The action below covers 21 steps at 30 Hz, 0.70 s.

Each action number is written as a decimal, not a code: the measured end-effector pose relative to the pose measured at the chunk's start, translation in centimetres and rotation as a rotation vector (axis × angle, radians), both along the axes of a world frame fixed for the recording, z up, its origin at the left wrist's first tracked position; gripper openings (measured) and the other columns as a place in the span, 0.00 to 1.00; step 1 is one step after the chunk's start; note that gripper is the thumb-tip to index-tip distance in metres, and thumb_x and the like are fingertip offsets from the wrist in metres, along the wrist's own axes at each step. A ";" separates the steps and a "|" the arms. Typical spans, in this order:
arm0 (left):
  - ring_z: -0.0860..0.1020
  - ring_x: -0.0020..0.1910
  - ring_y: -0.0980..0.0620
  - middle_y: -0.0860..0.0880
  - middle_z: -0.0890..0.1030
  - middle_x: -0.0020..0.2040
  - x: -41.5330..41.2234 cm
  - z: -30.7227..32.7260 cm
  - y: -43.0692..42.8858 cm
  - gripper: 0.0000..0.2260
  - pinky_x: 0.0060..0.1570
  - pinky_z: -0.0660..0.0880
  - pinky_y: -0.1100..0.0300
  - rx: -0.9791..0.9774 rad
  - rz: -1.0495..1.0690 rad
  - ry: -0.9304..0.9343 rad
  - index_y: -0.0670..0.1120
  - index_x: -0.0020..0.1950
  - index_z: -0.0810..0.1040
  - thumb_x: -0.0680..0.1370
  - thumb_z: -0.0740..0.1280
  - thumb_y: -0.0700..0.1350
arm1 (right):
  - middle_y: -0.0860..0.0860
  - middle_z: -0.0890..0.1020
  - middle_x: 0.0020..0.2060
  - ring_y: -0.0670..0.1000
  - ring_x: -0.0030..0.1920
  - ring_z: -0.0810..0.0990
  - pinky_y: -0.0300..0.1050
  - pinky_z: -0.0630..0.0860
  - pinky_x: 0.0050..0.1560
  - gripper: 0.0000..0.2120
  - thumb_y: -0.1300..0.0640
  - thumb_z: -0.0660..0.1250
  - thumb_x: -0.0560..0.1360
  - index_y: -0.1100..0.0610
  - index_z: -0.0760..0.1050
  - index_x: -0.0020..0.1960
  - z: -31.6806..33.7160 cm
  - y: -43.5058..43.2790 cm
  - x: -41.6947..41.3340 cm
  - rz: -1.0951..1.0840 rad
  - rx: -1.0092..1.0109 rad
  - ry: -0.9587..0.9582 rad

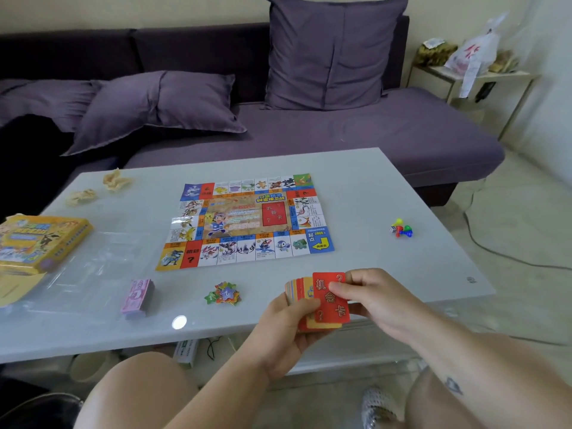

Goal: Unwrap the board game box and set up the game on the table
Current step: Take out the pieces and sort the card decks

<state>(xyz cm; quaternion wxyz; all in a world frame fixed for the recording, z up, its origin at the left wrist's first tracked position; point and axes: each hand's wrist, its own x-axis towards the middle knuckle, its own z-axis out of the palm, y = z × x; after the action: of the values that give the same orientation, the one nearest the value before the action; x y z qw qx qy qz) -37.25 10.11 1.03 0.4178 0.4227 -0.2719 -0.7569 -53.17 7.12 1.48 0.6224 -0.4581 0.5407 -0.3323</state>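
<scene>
The colourful game board [244, 221] lies flat in the middle of the white table [371, 187]. At the near edge my left hand [284, 329] grips a stack of cards [301, 289] from below. My right hand [368, 292] pinches the top red card [329, 301] by its upper edge. The yellow game box [37, 243] sits at the left on clear plastic wrap [93, 267]. A pink stack of paper money [139, 297] and a pile of star-shaped tokens [224, 294] lie near the front. Coloured pawns and a die [402, 229] rest at the right.
Two crumpled paper scraps [116, 181] lie at the table's far left. A purple sofa with cushions [309, 119] stands behind the table. A side table with bags [470, 63] is at the far right. A cable [510, 255] runs across the floor.
</scene>
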 end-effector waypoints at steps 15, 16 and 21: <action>0.82 0.38 0.51 0.44 0.85 0.40 4.6 -2.3 -1.7 0.05 0.39 0.79 0.59 0.117 0.230 -0.107 0.39 0.51 0.77 0.77 0.64 0.35 | 0.48 0.80 0.44 0.51 0.47 0.80 0.45 0.77 0.47 0.11 0.55 0.68 0.75 0.50 0.74 0.57 -5.2 -4.5 3.9 0.066 -0.247 0.662; 0.82 0.37 0.51 0.44 0.85 0.39 4.9 -2.4 -1.7 0.05 0.38 0.79 0.59 0.130 0.239 -0.113 0.39 0.51 0.78 0.76 0.64 0.34 | 0.46 0.78 0.44 0.50 0.49 0.79 0.44 0.76 0.50 0.11 0.53 0.68 0.75 0.49 0.74 0.57 -5.7 -4.5 4.6 0.088 -0.271 0.731; 0.82 0.34 0.52 0.44 0.84 0.37 5.7 -3.2 -2.0 0.08 0.34 0.79 0.60 0.194 0.282 -0.104 0.38 0.54 0.77 0.75 0.66 0.33 | 0.46 0.77 0.53 0.49 0.55 0.75 0.46 0.67 0.55 0.17 0.44 0.67 0.74 0.47 0.73 0.60 -6.6 -4.4 5.0 0.094 -0.513 1.097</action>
<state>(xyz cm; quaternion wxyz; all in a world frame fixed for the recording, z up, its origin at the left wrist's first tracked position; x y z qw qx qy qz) -31.56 8.07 -2.22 0.4626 0.5335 -0.1570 -0.6905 -48.16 2.76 -5.11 0.1366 -0.7213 0.6645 -0.1397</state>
